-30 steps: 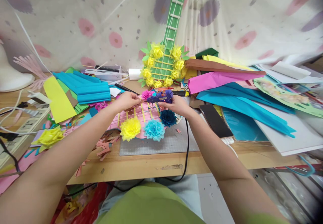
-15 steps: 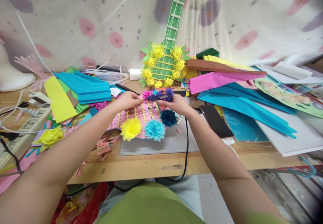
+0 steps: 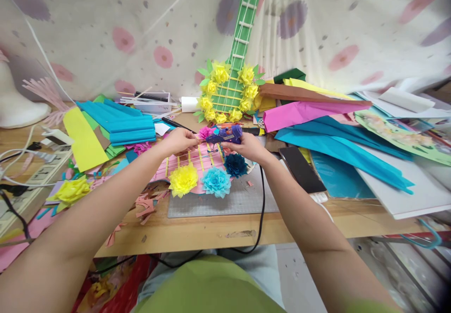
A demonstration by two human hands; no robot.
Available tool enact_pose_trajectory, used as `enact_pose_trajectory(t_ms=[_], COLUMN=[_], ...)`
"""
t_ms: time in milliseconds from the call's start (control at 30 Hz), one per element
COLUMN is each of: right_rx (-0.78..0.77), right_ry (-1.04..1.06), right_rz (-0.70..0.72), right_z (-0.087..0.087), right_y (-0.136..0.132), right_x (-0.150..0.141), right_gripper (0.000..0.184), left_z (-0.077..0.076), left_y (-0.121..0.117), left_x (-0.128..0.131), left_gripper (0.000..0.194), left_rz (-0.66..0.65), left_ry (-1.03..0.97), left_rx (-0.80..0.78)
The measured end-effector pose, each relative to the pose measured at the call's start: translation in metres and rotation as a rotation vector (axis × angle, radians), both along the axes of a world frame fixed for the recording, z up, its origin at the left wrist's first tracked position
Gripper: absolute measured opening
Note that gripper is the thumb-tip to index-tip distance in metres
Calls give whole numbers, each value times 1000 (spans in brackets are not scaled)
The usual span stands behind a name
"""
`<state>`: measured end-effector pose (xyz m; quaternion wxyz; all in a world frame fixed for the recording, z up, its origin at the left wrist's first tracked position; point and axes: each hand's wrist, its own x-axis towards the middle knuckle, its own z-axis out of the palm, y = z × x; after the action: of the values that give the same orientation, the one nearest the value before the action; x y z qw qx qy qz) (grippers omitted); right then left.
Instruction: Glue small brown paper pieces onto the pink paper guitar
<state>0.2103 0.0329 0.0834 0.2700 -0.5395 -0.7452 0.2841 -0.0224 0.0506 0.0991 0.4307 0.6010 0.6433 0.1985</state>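
My right hand [image 3: 248, 147] is closed round a purple glue gun [image 3: 225, 136], its nozzle aimed left at a magenta paper flower [image 3: 205, 132]. My left hand [image 3: 179, 141] pinches that flower from the left side. Both hover over a pink paper guitar body [image 3: 197, 159] with yellow strips, lying on a grey cutting mat [image 3: 225, 201]. A yellow flower [image 3: 182, 180], a light blue flower [image 3: 215, 181] and a dark blue flower [image 3: 235, 164] sit on the pink body below my hands.
A green paper guitar [image 3: 232, 80] ringed with yellow flowers leans on the curtain behind. Folded blue paper [image 3: 118, 121] lies left; pink and blue sheets [image 3: 334, 139] and a phone [image 3: 301, 168] right. The gun's black cord [image 3: 261, 209] drops over the table edge. A power strip [image 3: 38, 172] sits far left.
Hardly anything differs: both hands stay at the magenta flower with the glue gun, shifted only slightly.
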Motion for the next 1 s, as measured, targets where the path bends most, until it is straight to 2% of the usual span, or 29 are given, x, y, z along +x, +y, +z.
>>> enact_pose_trajectory(t_ms=[233, 300, 400, 533, 633, 800, 1000], right_rx=[-4, 7, 41, 85, 83, 38, -5], right_ry=[90, 115, 162, 165, 121, 5, -62], right_rz=[54, 6, -159, -446, -569, -660, -653], right_z=[0, 2, -3, -27, -53, -83, -88], right_y=[0, 1, 5, 13, 16, 18, 18], right_x=[10, 18, 37, 62, 73, 74, 73], right_gripper=[36, 39, 43, 48, 53, 58, 62], left_z=[4, 6, 9, 21, 32, 38, 32], left_y=[-2, -1, 1, 3, 2, -4, -5], left_x=[-1, -3, -10, -22, -28, -32, -41], left_gripper=[20, 17, 11, 7, 5, 7, 10], left_rz=[34, 18, 27, 102, 153, 158, 120], left_ry=[-111, -176, -257, -310, -288, -124, -86], left_rx=[-44, -46, 3, 78, 112, 187, 220])
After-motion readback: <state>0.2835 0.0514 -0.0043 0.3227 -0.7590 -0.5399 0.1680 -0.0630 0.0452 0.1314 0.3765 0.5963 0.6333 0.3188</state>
